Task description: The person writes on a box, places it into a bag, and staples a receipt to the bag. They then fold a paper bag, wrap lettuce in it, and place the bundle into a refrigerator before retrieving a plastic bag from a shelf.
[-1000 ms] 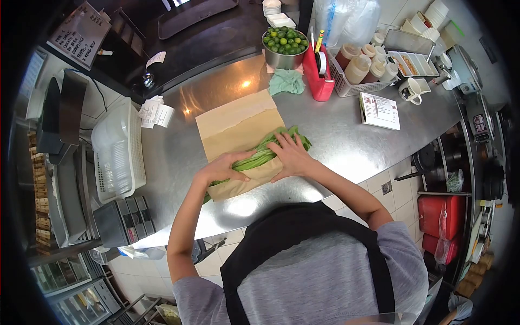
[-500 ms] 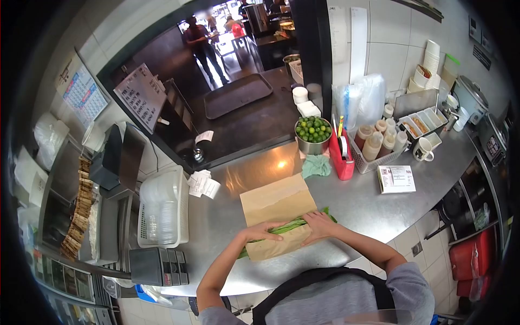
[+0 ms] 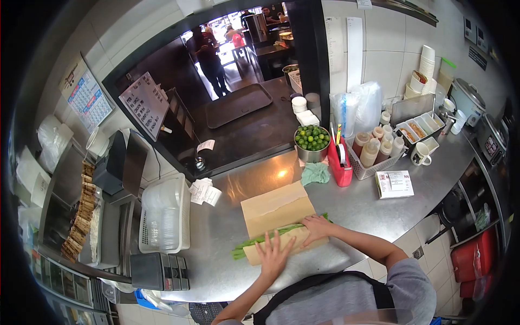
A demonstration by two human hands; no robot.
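A sheet of brown paper [image 3: 276,206] lies on the steel counter, its near part folded up over a bundle of long green leafy stalks [image 3: 241,251]. The stalks stick out at both ends of the fold. My left hand [image 3: 274,257] lies on the folded flap with its fingers spread, the tips reaching the greens. At the right end, my right hand [image 3: 319,228] is curled over the fold, its fingers across the greens and its thumb on the flap. The greens under the flap are hidden.
Beyond the paper stand a pot of green limes [image 3: 312,142], a green cloth [image 3: 315,174], a red holder [image 3: 340,165] and a basket of sauce bottles [image 3: 374,154]. Receipts [image 3: 204,192] and a basket of plastic containers [image 3: 162,216] are at left. A person [image 3: 210,59] stands past the hatch.
My left hand has moved from the fold's left end toward the middle and spread its fingers, uncovering more greens at the left. My right hand stays on the right end.
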